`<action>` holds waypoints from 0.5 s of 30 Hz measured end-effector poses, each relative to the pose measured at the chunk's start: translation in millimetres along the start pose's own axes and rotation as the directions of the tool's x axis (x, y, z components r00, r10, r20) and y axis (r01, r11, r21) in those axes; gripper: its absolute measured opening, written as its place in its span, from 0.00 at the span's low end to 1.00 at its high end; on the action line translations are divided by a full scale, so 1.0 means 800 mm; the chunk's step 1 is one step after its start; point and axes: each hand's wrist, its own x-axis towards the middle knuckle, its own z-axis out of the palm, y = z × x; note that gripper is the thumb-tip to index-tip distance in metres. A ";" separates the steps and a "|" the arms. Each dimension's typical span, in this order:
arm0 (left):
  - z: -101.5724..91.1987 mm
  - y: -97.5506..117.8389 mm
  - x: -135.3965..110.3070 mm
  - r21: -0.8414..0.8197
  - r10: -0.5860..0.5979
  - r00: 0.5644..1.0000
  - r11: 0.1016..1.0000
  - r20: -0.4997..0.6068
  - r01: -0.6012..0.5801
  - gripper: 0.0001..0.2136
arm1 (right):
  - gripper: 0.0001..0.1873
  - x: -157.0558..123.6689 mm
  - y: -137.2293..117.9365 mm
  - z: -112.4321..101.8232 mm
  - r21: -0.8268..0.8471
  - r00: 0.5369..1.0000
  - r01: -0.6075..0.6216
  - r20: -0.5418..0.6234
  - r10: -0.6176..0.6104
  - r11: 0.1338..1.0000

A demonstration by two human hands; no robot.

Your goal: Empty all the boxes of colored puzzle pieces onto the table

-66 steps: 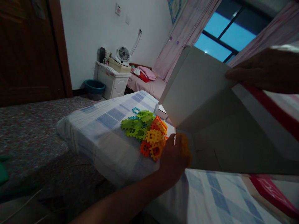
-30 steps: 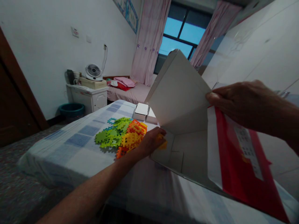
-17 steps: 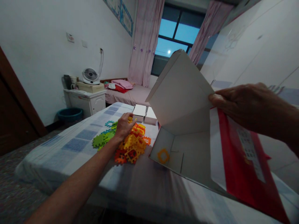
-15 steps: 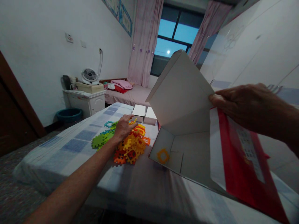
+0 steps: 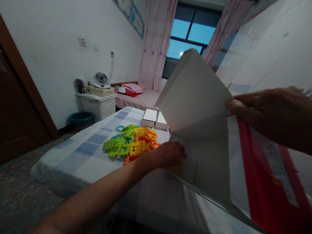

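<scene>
My right hand [image 5: 265, 113] grips the upper edge of a red and white cardboard box [image 5: 240, 169], its lid [image 5: 195, 94] raised and the grey inside facing me. At the box's left side, my left hand [image 5: 170, 153] reaches over the opening with its fingers curled down; what they hold, if anything, is hidden. Under that hand a yellow-orange plastic piece [image 5: 175, 169] shows dimly inside the box. Left of the box lies a pile of interlocking plastic pieces with notched edges, green ones [image 5: 119, 143] on the left and yellow and orange ones [image 5: 140, 148] on the right, partly behind my left forearm.
Two small white boxes [image 5: 149, 116] stand behind the pile on a bed with a checked sheet [image 5: 85, 148]. Farther back are a white cabinet [image 5: 96, 104] with a fan [image 5: 101, 79], a teal bin [image 5: 81, 120] and another bed [image 5: 151, 97] below the window.
My left hand has moved right, from above the pile to the box opening, and now covers most of the yellow piece inside. The right hand keeps its grip. The view has shifted slightly.
</scene>
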 end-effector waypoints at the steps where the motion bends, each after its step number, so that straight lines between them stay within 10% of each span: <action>1: 0.005 0.005 0.008 0.021 0.000 0.998 1.000 0.065 -0.001 0.10 | 0.20 0.000 0.001 0.000 0.007 1.000 0.003 -0.005 -0.003 1.000; 5: 0.032 0.013 0.021 0.135 -0.091 0.973 0.989 0.211 0.063 0.06 | 0.15 -0.002 0.005 0.004 0.058 1.000 -0.029 -0.010 0.030 0.998; 10: 0.054 0.015 0.010 0.116 -0.160 0.977 0.983 0.140 0.144 0.08 | 0.16 -0.007 -0.001 0.006 0.151 0.998 -0.021 -0.059 0.030 0.988; 15: 0.033 0.013 0.010 -0.032 -0.154 0.980 0.987 0.124 0.159 0.05 | 0.15 -0.021 0.009 0.006 0.230 0.992 -0.108 -0.039 0.120 0.967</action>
